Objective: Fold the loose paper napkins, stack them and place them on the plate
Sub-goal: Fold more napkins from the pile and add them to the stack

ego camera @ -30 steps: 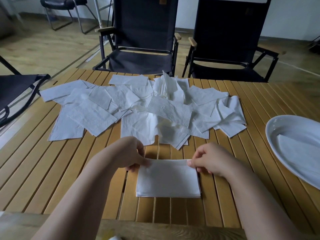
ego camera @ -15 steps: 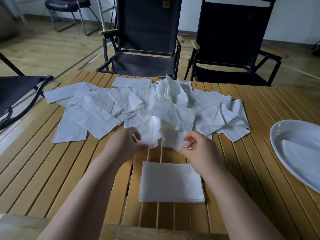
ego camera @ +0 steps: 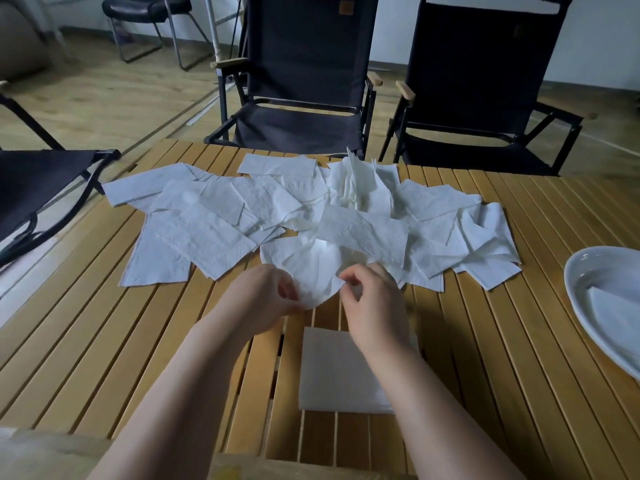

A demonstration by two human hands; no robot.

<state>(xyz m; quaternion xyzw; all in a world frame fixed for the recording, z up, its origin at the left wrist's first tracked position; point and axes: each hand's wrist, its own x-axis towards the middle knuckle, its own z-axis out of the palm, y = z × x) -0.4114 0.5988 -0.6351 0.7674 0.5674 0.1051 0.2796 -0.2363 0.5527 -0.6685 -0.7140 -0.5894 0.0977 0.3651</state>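
Two hands work one loose napkin [ego camera: 316,271] at the pile's [ego camera: 221,220] near edge: left hand [ego camera: 261,297] and right hand [ego camera: 375,306] each pinch a corner. Folded stack [ego camera: 332,372] at 6 o'clock, plate [ego camera: 588,268] at 3 o'clock.

No writing, number or brand can be read anywhere in the view; the one label in sight is a small tan patch [ego camera: 344,8] high on the back of the dark folding chair [ego camera: 311,64] across the table; it is too small and blurred for any letters to be made out.
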